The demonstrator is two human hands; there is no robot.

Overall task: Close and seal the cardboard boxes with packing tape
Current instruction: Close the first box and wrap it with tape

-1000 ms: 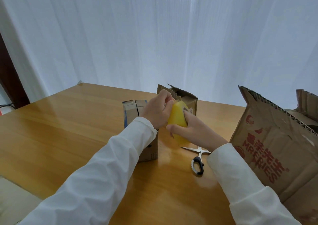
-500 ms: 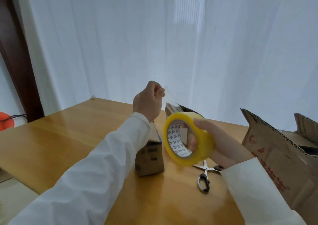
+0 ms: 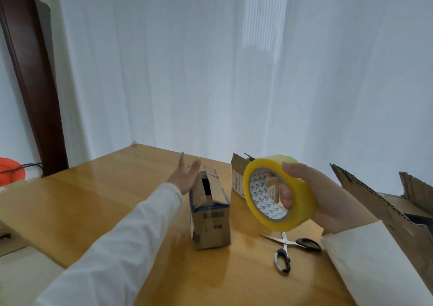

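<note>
My right hand (image 3: 328,195) grips the light, stiff tape roll (image 3: 278,192) through its core, centre-right; my left hand (image 3: 185,177), fingers spread, reaches beside the small box (image 3: 209,214), whose thin flaps look flimsy

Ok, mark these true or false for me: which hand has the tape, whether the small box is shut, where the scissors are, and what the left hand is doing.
1. The right hand holds the yellow roll of packing tape. True.
2. The small brown cardboard box is taped shut. False: its top flaps stand partly open, showing a dark gap.
3. The black-handled metal scissors lie on the wooden table. True.
4. The left hand pinches a tape strip. False: its fingers are spread and hold nothing, beside the box.
</note>
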